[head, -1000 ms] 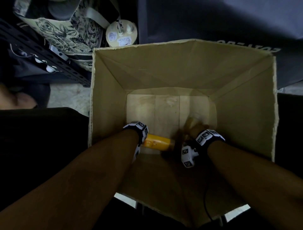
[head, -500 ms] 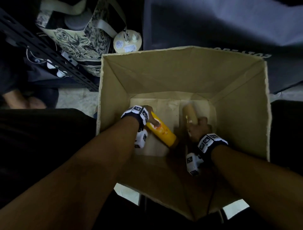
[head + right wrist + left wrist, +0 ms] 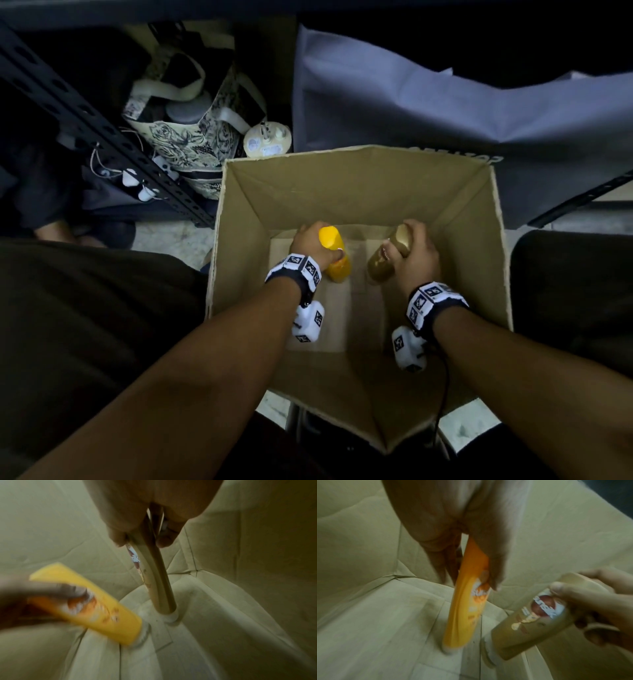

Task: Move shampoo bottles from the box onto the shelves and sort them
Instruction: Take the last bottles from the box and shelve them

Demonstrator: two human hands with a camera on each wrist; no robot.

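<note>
Since half a second ago you have brought both bottles upright and raised them off the floor of the cardboard box (image 3: 356, 192), where before they lay slanted toward each other. Your forearms come in over the near wall of the box, each wrist wearing a band with black-and-white markers.

Your left hand (image 3: 310, 245) is wrapped around the upper part of the yellow bottle (image 3: 334, 255), fingers on one face and thumb on the other, so the bottle hangs cap-down toward the box floor; the left wrist view shows its pale cap (image 3: 449, 649) close above the cardboard. Your right hand (image 3: 416, 255) grips the gold-brown bottle (image 3: 387, 257) the same way, by its upper end with the cap pointing down. Holding them high on the body probably keeps your knuckles off the box walls on the way out.

The two bottles are near each other in the middle of the box, apart, not touching. No other bottle shows on the box floor, so these look like the last ones.

Beyond the far-left corner of the box stands a patterned tote bag (image 3: 191, 144) and a dark perforated rack post (image 3: 102, 126); beyond the far wall lies grey fabric (image 3: 445, 113). The shelves themselves are not clearly visible.
</note>
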